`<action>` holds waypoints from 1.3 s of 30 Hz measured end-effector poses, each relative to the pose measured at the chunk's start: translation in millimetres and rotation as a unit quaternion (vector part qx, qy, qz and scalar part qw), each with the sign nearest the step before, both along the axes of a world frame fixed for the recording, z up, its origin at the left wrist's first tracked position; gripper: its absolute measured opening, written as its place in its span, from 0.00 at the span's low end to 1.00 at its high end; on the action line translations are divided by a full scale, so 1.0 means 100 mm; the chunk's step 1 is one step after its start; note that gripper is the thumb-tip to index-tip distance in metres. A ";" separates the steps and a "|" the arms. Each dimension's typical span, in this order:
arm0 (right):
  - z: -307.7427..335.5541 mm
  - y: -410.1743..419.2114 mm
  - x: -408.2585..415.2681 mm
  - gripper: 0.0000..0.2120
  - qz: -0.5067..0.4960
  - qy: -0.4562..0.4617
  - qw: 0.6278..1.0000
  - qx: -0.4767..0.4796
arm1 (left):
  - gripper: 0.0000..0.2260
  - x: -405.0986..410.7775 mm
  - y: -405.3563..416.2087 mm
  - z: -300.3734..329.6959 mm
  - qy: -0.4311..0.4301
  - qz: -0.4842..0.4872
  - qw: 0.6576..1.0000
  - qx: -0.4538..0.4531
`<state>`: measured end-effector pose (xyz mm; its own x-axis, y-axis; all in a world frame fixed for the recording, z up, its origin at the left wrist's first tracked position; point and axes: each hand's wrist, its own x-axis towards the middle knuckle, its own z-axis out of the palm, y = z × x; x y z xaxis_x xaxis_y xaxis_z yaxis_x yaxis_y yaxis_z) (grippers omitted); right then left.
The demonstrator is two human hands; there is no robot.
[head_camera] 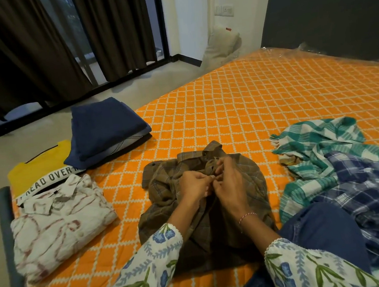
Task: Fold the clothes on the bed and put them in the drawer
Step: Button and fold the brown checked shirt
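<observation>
The brown checked shirt (203, 202) lies rumpled in front of me on the bed (238, 106), whose orange quilted cover has a white lattice. My left hand (194, 187) and right hand (228, 188) meet over its front, both grips pinching the cloth, perhaps at a button, which is too small to be sure. To the left lie a folded white patterned shirt (57, 223), a yellow T-shirt (36, 172) and folded navy clothes (106, 130). To the right lies a heap of unfolded clothes: a teal checked cloth (318, 147) and a blue plaid garment (373, 185).
</observation>
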<state>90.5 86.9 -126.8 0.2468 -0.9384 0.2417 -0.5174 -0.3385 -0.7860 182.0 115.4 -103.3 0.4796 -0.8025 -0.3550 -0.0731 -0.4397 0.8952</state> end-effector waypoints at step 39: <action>0.23 -0.06 -0.17 0.05 -0.119 0.102 0.986 0.054 | 0.06 0.13 -0.06 -0.34 -0.078 -0.141 0.984 -0.072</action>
